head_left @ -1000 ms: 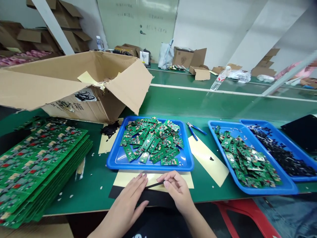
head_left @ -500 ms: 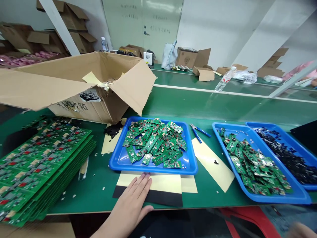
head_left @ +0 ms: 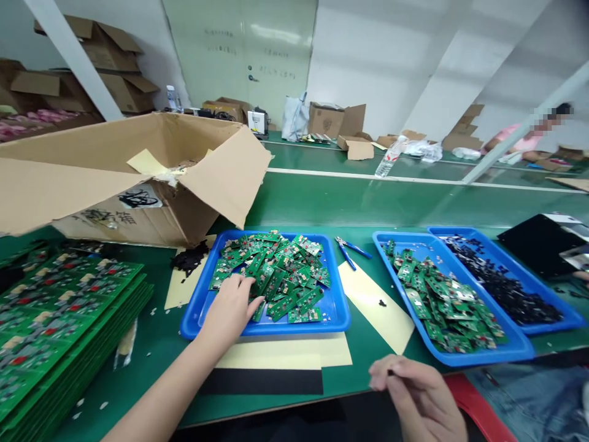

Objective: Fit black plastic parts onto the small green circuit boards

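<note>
My left hand [head_left: 232,307] reaches into the front left of the middle blue tray [head_left: 271,329]. Its fingers are bent down over the small green circuit boards [head_left: 276,279] heaped there, thumb apart from the index finger; the fingertips are partly hidden. My right hand [head_left: 421,390] is raised in front of the table edge, thumb and fingers pinched together on a tiny black piece [head_left: 391,372]. Yellow paper sheets [head_left: 276,355] and a black strip [head_left: 262,381] lie between the middle tray and the table edge.
At left are stacked circuit board panels [head_left: 59,307] and an open cardboard box [head_left: 138,215]. Blue-handled cutters [head_left: 352,250] lie right of the middle tray. Further right stand a tray of boards [head_left: 453,307] and a tray of black parts [head_left: 506,282]. Another person's hand [head_left: 582,276] shows at far right.
My left hand has moved from the yellow paper up into the middle tray. My right hand has come up from the lower right corner into view. The camera view has shifted right.
</note>
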The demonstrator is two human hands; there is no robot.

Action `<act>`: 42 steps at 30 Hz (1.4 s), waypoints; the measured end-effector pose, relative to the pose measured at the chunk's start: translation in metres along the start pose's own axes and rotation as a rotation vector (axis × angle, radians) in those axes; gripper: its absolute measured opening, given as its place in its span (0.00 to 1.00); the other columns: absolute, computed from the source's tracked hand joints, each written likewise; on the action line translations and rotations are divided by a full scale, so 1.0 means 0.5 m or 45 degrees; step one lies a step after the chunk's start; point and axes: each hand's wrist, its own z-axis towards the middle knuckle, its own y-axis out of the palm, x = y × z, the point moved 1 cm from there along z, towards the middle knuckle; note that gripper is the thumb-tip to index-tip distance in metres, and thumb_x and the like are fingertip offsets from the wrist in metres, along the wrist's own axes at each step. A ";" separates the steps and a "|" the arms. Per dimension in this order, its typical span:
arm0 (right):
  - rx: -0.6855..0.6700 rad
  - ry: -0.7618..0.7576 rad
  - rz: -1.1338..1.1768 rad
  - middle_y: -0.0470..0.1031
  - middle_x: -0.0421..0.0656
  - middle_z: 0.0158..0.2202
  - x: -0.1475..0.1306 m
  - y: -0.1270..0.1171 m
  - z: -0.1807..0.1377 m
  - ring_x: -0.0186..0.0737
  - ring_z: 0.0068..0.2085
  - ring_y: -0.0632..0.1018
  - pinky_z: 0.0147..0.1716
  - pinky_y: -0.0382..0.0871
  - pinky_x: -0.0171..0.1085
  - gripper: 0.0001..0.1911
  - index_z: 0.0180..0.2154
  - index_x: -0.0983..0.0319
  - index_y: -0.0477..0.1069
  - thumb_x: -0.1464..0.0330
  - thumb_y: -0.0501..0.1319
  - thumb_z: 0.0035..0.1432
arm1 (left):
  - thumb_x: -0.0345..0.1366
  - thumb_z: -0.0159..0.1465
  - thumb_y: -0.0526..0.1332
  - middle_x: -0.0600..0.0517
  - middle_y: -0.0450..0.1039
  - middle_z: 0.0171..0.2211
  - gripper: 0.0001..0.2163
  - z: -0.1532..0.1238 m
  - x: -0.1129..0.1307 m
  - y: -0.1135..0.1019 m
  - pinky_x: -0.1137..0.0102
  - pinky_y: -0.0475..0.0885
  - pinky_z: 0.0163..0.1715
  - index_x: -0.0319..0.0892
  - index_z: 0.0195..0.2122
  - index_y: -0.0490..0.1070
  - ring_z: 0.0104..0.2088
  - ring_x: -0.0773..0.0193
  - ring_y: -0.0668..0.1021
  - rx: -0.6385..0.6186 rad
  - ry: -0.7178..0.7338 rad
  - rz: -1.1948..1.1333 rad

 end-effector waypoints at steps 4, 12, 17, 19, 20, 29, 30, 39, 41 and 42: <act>0.055 0.142 -0.102 0.72 0.43 0.27 0.025 0.012 -0.028 0.37 0.28 0.76 0.26 0.73 0.35 0.05 0.35 0.59 0.70 0.64 0.60 0.57 | 0.40 0.54 0.59 0.48 0.70 0.29 0.07 0.017 -0.015 0.005 0.63 0.69 0.34 0.43 0.30 0.67 0.33 0.53 0.74 -0.023 -0.053 -0.133; -0.350 0.282 -0.264 0.78 0.43 0.29 0.060 0.008 -0.021 0.38 0.34 0.80 0.35 0.75 0.34 0.15 0.48 0.59 0.65 0.67 0.57 0.59 | 0.48 0.47 0.64 0.52 0.72 0.26 0.14 -0.011 -0.012 -0.071 0.71 0.70 0.28 0.44 0.28 0.69 0.28 0.60 0.74 -0.021 -0.463 -0.859; -0.372 0.232 -0.211 0.76 0.44 0.30 0.026 0.037 0.007 0.38 0.32 0.79 0.32 0.74 0.34 0.05 0.32 0.60 0.70 0.69 0.56 0.59 | 0.48 0.44 0.67 0.49 0.74 0.29 0.15 -0.042 0.029 -0.118 0.69 0.73 0.32 0.43 0.26 0.71 0.32 0.58 0.77 -0.147 -0.522 -1.373; -0.399 0.093 -0.227 0.75 0.44 0.31 0.006 0.049 0.021 0.40 0.38 0.77 0.36 0.74 0.37 0.06 0.32 0.59 0.69 0.71 0.55 0.59 | 0.45 0.45 0.68 0.51 0.72 0.24 0.13 -0.053 0.050 -0.126 0.69 0.73 0.28 0.42 0.26 0.72 0.27 0.61 0.76 -0.236 -0.513 -1.416; -0.427 0.023 -0.257 0.74 0.44 0.32 -0.003 0.055 0.028 0.42 0.42 0.76 0.38 0.73 0.38 0.06 0.32 0.59 0.69 0.71 0.55 0.59 | 0.44 0.45 0.68 0.52 0.71 0.23 0.12 -0.057 0.061 -0.127 0.70 0.72 0.26 0.42 0.25 0.72 0.25 0.63 0.74 -0.248 -0.501 -1.426; -0.640 -0.325 -0.443 0.73 0.42 0.31 -0.062 0.121 0.065 0.37 0.33 0.74 0.32 0.69 0.35 0.08 0.37 0.59 0.67 0.76 0.53 0.59 | 0.44 0.54 0.62 0.52 0.73 0.26 0.13 -0.089 0.138 -0.113 0.71 0.69 0.28 0.41 0.36 0.72 0.27 0.65 0.74 -0.496 -0.570 -1.715; -0.661 -0.349 -0.444 0.73 0.42 0.31 -0.066 0.127 0.066 0.37 0.33 0.74 0.32 0.69 0.35 0.08 0.37 0.59 0.67 0.76 0.53 0.59 | 0.44 0.55 0.62 0.52 0.73 0.27 0.13 -0.091 0.144 -0.115 0.72 0.69 0.29 0.41 0.37 0.72 0.27 0.66 0.74 -0.525 -0.623 -1.776; -0.808 -0.398 -0.607 0.72 0.41 0.30 -0.083 0.142 0.075 0.35 0.32 0.73 0.31 0.68 0.35 0.05 0.34 0.61 0.66 0.74 0.53 0.60 | 0.41 0.58 0.60 0.53 0.73 0.32 0.16 -0.109 0.161 -0.143 0.72 0.69 0.32 0.44 0.46 0.70 0.32 0.67 0.74 -0.675 -0.805 -1.934; -0.832 -0.396 -0.649 0.71 0.41 0.30 -0.088 0.145 0.077 0.35 0.32 0.72 0.32 0.67 0.35 0.05 0.34 0.61 0.66 0.74 0.53 0.60 | 0.41 0.58 0.58 0.53 0.73 0.31 0.16 -0.111 0.161 -0.145 0.72 0.69 0.31 0.45 0.47 0.70 0.32 0.67 0.74 -0.693 -0.773 -1.889; -0.838 -0.402 -0.665 0.70 0.41 0.30 -0.089 0.147 0.079 0.35 0.32 0.72 0.32 0.67 0.36 0.05 0.34 0.61 0.66 0.75 0.53 0.60 | 0.41 0.59 0.58 0.53 0.74 0.32 0.16 -0.112 0.161 -0.145 0.72 0.69 0.32 0.45 0.48 0.70 0.32 0.66 0.74 -0.696 -0.756 -1.880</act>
